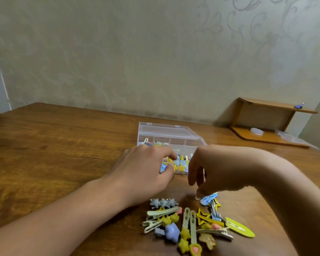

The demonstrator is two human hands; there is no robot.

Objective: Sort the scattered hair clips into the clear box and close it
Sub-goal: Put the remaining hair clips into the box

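Observation:
A clear plastic box (166, 134) stands open on the wooden table, its lid tipped back, with several coloured clips inside its compartments. My left hand (146, 172) rests at the box's front left corner, its fingers curled round the edge. My right hand (216, 169) hangs over the pile, fingertips pinching a light blue snap clip (208, 198) at its top end. A heap of hair clips (194, 224) lies close to me: grey stars, green clips, yellow stars, a purple flower, a lime snap clip (240, 230).
A small wooden corner shelf (266, 124) stands at the back right with a blue clip (298, 106) on top and clear plastic pieces on its base. The patterned wall runs right behind the table (54, 145).

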